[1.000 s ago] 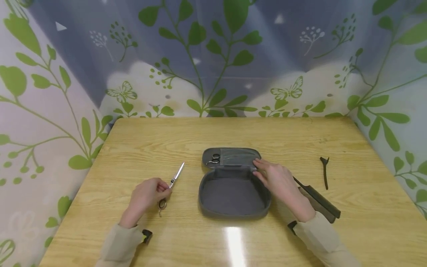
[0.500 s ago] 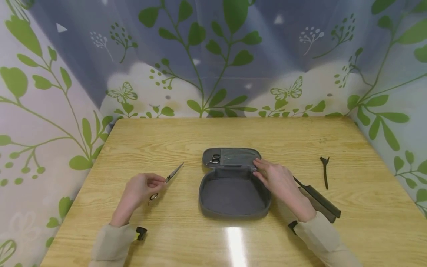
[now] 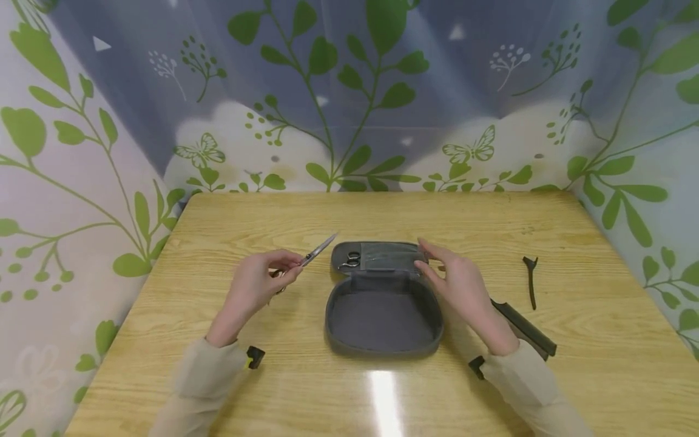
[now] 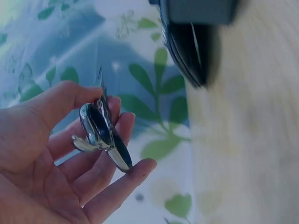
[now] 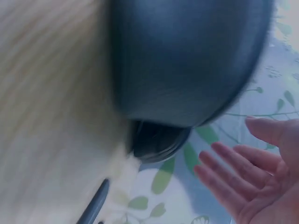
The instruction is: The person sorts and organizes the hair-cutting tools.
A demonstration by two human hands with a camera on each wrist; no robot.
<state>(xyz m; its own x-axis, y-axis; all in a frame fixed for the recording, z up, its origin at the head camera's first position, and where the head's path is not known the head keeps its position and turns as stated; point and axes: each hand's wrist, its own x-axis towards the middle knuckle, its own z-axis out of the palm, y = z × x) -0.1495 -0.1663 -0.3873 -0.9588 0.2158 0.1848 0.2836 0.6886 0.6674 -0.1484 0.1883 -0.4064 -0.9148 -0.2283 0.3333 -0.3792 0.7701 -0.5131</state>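
My left hand pinches a pair of silver scissors between thumb and fingers, raised off the table left of the case. Their blades point up and right; in the left wrist view the finger rings hang by the palm. A grey zip case lies unfolded at the middle, its deep base bare inside. Another pair of scissors sits in the left of its lid. At the lid's right edge is my right hand, fingers spread; the right wrist view shows nothing in that hand.
A dark comb lies right of the case, partly behind the right forearm, with a brownish flat piece along it. Further right is a black hair clip. A leaf-patterned curtain hangs behind the wooden table.
The left hand has carried the scissors up and right towards the case lid. The right hand's fingers have spread and come away from the lid's right edge.
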